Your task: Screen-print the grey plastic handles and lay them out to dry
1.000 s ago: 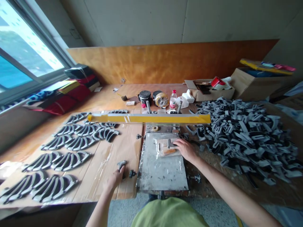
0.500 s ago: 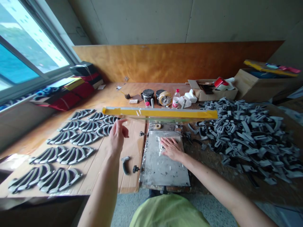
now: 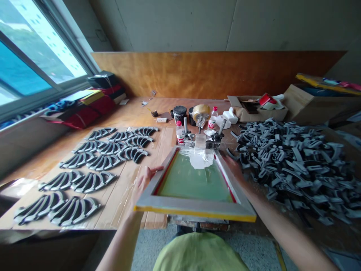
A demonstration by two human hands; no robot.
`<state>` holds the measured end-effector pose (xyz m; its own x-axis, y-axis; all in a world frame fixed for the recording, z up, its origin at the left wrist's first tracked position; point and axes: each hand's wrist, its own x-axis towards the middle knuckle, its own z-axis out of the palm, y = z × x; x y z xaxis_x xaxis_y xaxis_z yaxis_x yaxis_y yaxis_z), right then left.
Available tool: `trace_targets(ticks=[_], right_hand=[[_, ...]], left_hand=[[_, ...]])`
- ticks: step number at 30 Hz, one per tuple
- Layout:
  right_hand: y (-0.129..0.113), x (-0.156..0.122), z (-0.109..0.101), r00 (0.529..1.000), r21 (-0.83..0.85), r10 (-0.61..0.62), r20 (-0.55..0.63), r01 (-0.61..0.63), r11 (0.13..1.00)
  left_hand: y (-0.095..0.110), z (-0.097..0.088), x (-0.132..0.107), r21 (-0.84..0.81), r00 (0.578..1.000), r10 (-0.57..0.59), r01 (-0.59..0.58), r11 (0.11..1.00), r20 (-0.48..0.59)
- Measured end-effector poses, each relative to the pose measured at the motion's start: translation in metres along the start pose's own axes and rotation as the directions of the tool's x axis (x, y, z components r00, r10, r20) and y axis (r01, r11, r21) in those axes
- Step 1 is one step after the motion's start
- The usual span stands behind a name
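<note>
A screen printing frame (image 3: 191, 209) with green mesh, grey sides and a yellow front edge hangs tilted above the work plate, hiding nearly all of it. White ink (image 3: 200, 160) lies at the mesh's far end, below a squeegee blade (image 3: 200, 143) that stands there. My left hand (image 3: 143, 183) grips the frame's left side, a finger on the edge and the others partly hidden. At the opposite side, my right hand (image 3: 233, 166) is close against the frame's outer edge; its fingers are blurred and partly covered.
Rows of grey curved parts (image 3: 75, 210) lie on cardboard (image 3: 124, 192) at left. A large heap of similar parts (image 3: 299, 162) covers the right. Behind the frame stand black tubs (image 3: 179, 114), bottles (image 3: 179, 133), a tape roll (image 3: 201, 113) and an open carton (image 3: 261, 111).
The frame has swung down from nearly edge-on over the plate. My right hand has left the plate for the frame's right side. My left hand has moved down along the left side.
</note>
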<state>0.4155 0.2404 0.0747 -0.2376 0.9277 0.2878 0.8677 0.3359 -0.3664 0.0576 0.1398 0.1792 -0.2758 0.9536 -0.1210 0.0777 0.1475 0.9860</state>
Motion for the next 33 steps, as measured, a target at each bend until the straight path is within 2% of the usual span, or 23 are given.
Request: trace_targets(ticks=[2, 5, 8, 11, 14, 18, 20, 22, 24, 29, 33], right_hand=[[0.005, 0.02, -0.018, 0.996, -0.007, 0.034, -0.082, -0.035, 0.999], [-0.025, 0.058, -0.028, 0.985, -0.048, -0.127, -0.115, 0.122, 0.991], [-0.07, 0.087, -0.019, 0.973, -0.178, -0.23, 0.029, 0.232, 0.956], [-0.094, 0.097, -0.007, 0.951, -0.241, -0.164, 0.263, 0.229, 0.943], [-0.091, 0.092, -0.004, 0.918, -0.247, -0.053, 0.392, 0.161, 0.955], [-0.077, 0.079, -0.003, 0.943, -0.295, 0.024, 0.331, 0.079, 0.952], [-0.076, 0.072, -0.001, 0.95, -0.297, 0.025, 0.311, 0.072, 0.952], [-0.08, 0.062, 0.001, 0.95, -0.263, -0.033, 0.309, 0.118, 0.957], [-0.084, 0.049, 0.002, 0.929, -0.203, -0.145, 0.34, 0.222, 0.954], [-0.078, 0.019, -0.011, 0.795, -0.058, -0.42, 0.437, 0.491, 0.869], [-0.066, 0.026, -0.027, 0.711, 0.027, -0.52, 0.473, 0.579, 0.815]], left_hand=[[-0.027, -0.004, -0.011, 0.034, 0.986, -0.151, 0.148, 0.988, 0.075], [-0.076, 0.0, -0.015, 0.041, 0.962, -0.238, 0.235, 0.971, 0.133], [-0.12, 0.007, -0.01, 0.078, 0.966, -0.233, 0.225, 0.971, 0.111], [-0.145, 0.01, -0.006, 0.123, 0.971, -0.217, 0.204, 0.971, 0.101], [-0.151, 0.009, -0.005, 0.128, 0.965, -0.235, 0.22, 0.967, 0.116], [-0.152, 0.008, -0.005, 0.114, 0.957, -0.264, 0.251, 0.961, 0.119], [-0.154, 0.008, -0.005, 0.11, 0.959, -0.26, 0.248, 0.963, 0.112], [-0.157, 0.008, -0.005, 0.108, 0.961, -0.254, 0.242, 0.964, 0.107], [-0.158, 0.007, -0.005, 0.109, 0.961, -0.257, 0.245, 0.963, 0.106], [-0.157, 0.007, -0.006, 0.133, 0.96, -0.258, 0.243, 0.961, 0.107], [-0.155, 0.008, -0.006, 0.142, 0.96, -0.262, 0.247, 0.958, 0.1]])
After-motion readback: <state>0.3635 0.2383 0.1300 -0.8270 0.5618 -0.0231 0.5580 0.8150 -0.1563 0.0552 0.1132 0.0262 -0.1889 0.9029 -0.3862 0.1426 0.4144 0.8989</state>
